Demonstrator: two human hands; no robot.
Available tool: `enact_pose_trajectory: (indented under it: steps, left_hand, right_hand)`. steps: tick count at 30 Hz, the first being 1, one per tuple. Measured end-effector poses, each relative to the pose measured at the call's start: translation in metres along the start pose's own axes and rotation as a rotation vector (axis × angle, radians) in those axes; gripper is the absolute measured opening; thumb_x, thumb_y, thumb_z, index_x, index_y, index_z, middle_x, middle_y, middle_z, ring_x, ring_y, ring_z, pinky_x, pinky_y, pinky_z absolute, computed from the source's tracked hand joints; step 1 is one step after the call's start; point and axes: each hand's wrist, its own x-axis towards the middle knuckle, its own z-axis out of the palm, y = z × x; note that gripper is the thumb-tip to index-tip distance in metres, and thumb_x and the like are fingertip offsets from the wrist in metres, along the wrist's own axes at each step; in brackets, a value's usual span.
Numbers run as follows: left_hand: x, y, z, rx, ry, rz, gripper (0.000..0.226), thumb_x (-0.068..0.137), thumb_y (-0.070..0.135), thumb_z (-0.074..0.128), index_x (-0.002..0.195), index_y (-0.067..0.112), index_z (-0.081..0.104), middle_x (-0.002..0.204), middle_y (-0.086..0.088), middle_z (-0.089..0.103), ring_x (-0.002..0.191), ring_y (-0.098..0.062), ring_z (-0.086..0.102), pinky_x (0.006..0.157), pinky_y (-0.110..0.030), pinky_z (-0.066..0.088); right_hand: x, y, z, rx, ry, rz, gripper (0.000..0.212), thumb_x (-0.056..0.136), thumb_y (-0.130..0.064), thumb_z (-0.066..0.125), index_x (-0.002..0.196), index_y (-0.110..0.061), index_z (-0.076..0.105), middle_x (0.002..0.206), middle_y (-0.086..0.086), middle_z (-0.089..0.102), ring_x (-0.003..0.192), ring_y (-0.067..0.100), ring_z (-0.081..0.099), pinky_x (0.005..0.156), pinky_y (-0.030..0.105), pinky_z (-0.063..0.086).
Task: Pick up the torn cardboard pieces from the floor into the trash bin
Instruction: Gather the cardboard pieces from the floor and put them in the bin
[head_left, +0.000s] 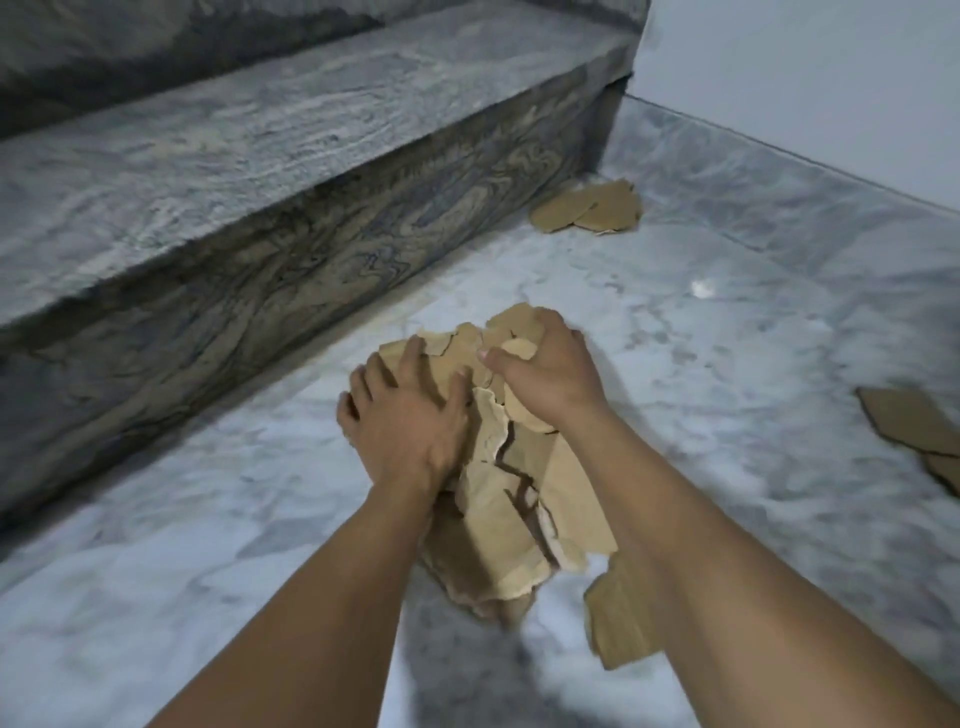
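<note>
Pile of torn cardboard pieces (509, 467) sat on the marble floor (727, 338), centre of view, bunched between your two hands. Brown ragged-edged pieces overlapped; dark gaps showed between them.

Your left hand (410, 421) lay palm down on the pile's left side, fingers spread and pressing, thumb on the top sheet. Your right hand (545, 369) was at the far top of the pile, fingers curled over and thumb tucked in, gripping several pieces. Both forearms were bare and reached in from the bottom edge.

One loose piece (618, 618) lay just beside the pile, partly under your right forearm. A smaller heap (587, 205) rested well apart, in the corner against the stone step (260, 171). Flat pieces (914, 426) lay at the right edge, cut off by the frame.

Floor was pale grey-veined marble. The step ran diagonally across the upper left, darker and swirled. A plain light wall (805, 78) closed the upper right.
</note>
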Motion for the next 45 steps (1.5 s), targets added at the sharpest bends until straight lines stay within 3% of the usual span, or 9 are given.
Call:
enact_pose_trajectory:
  steps: [8,11,16,25,29,34,37,41,45]
  left_hand:
    - [-0.014,0.016,-0.039,-0.769,-0.171,-0.269,0.086,0.074,0.040,0.088,0.145,0.026,0.041,0.120,0.003,0.060,0.101,-0.019,0.066,0.087,-0.031,0.052]
    - [-0.027,0.023,-0.053,-0.951,-0.251,-0.282,0.089,0.071,0.020,0.093,0.145,0.025,0.044,0.121,0.002,0.066,0.104,-0.020,0.068,0.095,-0.043,0.057]
    - [-0.058,0.063,-0.083,-1.132,-0.366,-0.202,0.069,0.073,0.006,0.090,0.127,0.026,0.051,0.101,0.006,0.069,0.095,-0.024,0.071,0.078,-0.048,0.062]
    - [-0.147,0.228,-0.173,-1.239,-0.589,0.119,0.067,0.075,-0.002,0.085,0.128,0.020,0.051,0.100,-0.009,0.071,0.074,-0.027,0.071,0.068,-0.061,0.059]
    - [-0.207,0.304,-0.197,-1.228,-0.697,0.245,0.072,0.076,0.000,0.085,0.134,0.022,0.048,0.100,-0.007,0.070,0.071,-0.023,0.072,0.046,-0.037,0.058]
    - [-0.292,0.383,-0.202,-1.202,-0.835,0.337,0.068,0.075,-0.002,0.084,0.121,0.026,0.043,0.112,-0.013,0.068,0.087,-0.032,0.075,0.062,-0.053,0.063]
    - [-0.345,0.415,-0.193,-1.154,-0.982,0.398,0.058,0.081,-0.006,0.079,0.116,0.016,0.038,0.105,-0.019,0.066,0.066,-0.026,0.067,0.037,-0.026,0.049]
    - [-0.411,0.442,-0.166,-1.027,-1.121,0.442,0.065,0.079,0.002,0.084,0.129,0.006,0.043,0.074,-0.015,0.068,0.037,-0.013,0.053,0.035,-0.018,0.036]
    - [-0.460,0.453,-0.134,-0.780,-1.140,0.460,0.084,0.072,0.025,0.092,0.138,0.008,0.043,0.118,-0.018,0.068,0.082,-0.028,0.072,0.044,-0.032,0.050]
  right_hand:
    - [-0.053,0.016,0.001,0.543,0.183,0.241,0.084,0.069,-0.034,0.083,0.146,-0.029,0.049,0.139,-0.002,0.059,0.120,0.024,0.060,0.103,0.045,0.052]
    - [-0.074,0.011,-0.019,0.607,0.275,0.207,0.074,0.073,-0.029,0.083,0.140,-0.032,0.053,0.131,-0.004,0.061,0.114,0.022,0.062,0.100,0.043,0.053]
    - [-0.115,0.000,-0.081,0.600,0.403,0.188,0.074,0.067,-0.033,0.082,0.136,-0.033,0.057,0.129,-0.003,0.064,0.111,0.023,0.064,0.098,0.045,0.054]
    - [-0.228,-0.038,-0.253,0.646,0.733,0.164,0.056,0.081,-0.017,0.076,0.134,-0.019,0.058,0.119,-0.004,0.065,0.103,0.023,0.065,0.084,0.034,0.055]
    - [-0.283,-0.033,-0.339,0.653,0.882,0.172,0.070,0.062,-0.024,0.077,0.131,-0.021,0.063,0.117,0.005,0.071,0.101,0.030,0.069,0.090,0.047,0.059]
    - [-0.359,-0.002,-0.424,0.667,1.044,0.237,0.026,0.080,-0.008,0.076,0.104,-0.013,0.070,0.096,0.011,0.075,0.084,0.030,0.073,0.080,0.052,0.062]
    - [-0.406,0.030,-0.458,0.691,1.122,0.331,0.030,0.081,-0.015,0.078,0.108,-0.017,0.065,0.096,0.009,0.074,0.085,0.030,0.072,0.082,0.050,0.061]
    - [-0.462,0.073,-0.486,0.664,1.214,0.440,0.053,0.076,-0.021,0.083,0.124,-0.018,0.062,0.113,0.008,0.070,0.100,0.030,0.067,0.094,0.048,0.055]
    - [-0.500,0.114,-0.490,0.562,1.265,0.529,0.048,0.084,-0.020,0.077,0.127,-0.008,0.060,0.112,0.005,0.067,0.100,0.026,0.066,0.098,0.041,0.053]
